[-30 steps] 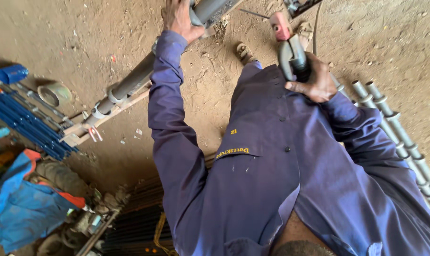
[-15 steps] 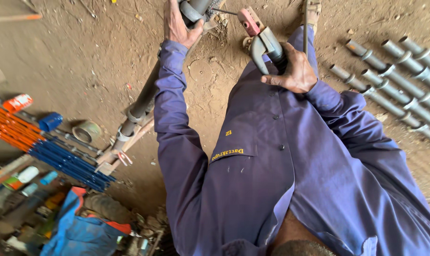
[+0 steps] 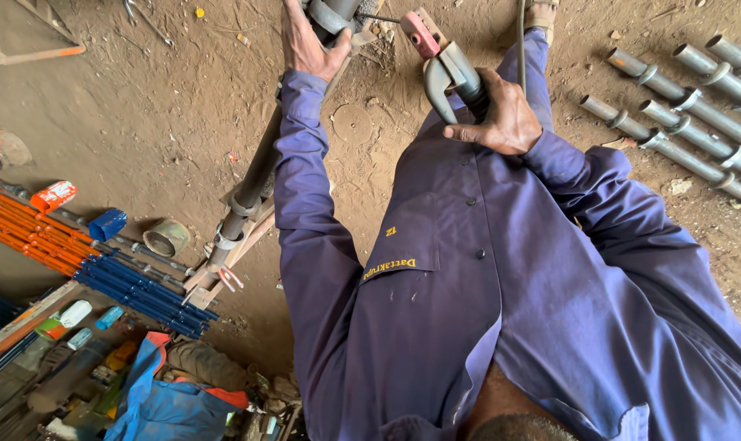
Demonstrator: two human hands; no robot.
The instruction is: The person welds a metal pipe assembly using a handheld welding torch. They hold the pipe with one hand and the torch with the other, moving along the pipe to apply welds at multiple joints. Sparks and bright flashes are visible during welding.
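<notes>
My left hand (image 3: 309,45) grips a long grey metal pipe (image 3: 256,175) near its upper end; the pipe runs down and to the left over a wooden rest (image 3: 227,265). In my right hand (image 3: 501,114) is a welding electrode holder (image 3: 444,69) with a grey handle and pink-red jaws. A thin rod in the jaws points at the pipe's collar by my left hand. Blue work sleeves cover both arms.
Several grey collared pipes (image 3: 685,106) lie on the dirt floor at the right. Orange rods (image 3: 27,229) and blue rods (image 3: 133,286) lie at the left, with a blue cap (image 3: 107,223), a round tin (image 3: 166,238) and a blue bag (image 3: 170,400) nearby.
The view has shifted, so the hands, pipe and holder sit a little lower and further right in the frame. Both hands keep their grips.
</notes>
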